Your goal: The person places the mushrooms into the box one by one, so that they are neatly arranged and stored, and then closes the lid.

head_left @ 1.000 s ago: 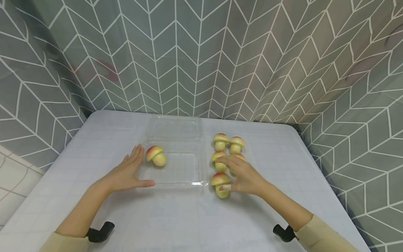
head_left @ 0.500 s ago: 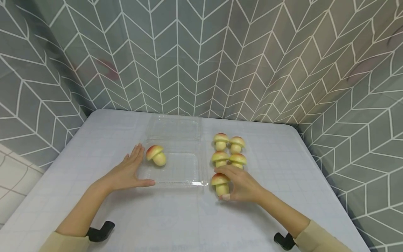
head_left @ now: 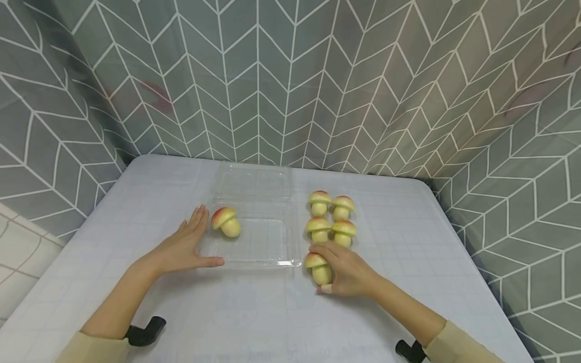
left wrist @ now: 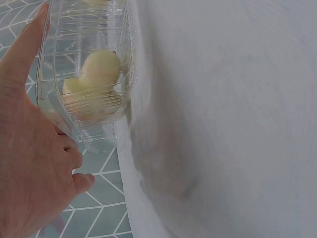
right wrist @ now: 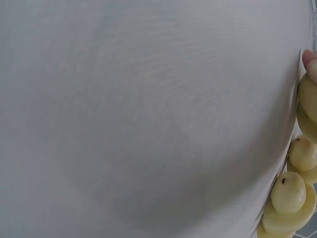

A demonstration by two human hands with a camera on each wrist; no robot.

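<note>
My right hand pinches the nearest toy mushroom, fingers at its red-tinged cap and thumb by the stem's foot. In the right wrist view only a bit of the hand shows, touching a yellow mushroom at the edge. My left hand has its fingers straight along the left side of a clear plastic clamshell box, thumb at the front rim. One toy mushroom lies tilted inside the box's left part; through the wall the left wrist view shows the same mushroom.
Beyond the right hand, several toy mushrooms stand in two columns right of the box. The box's lid lies folded back, away from me. A white cloth covers the table; a patterned curtain hangs behind and beside it.
My right hand has come down toward me from above the mushrooms, and its fingers have closed about the nearest one. The left hand has stayed at the box.
</note>
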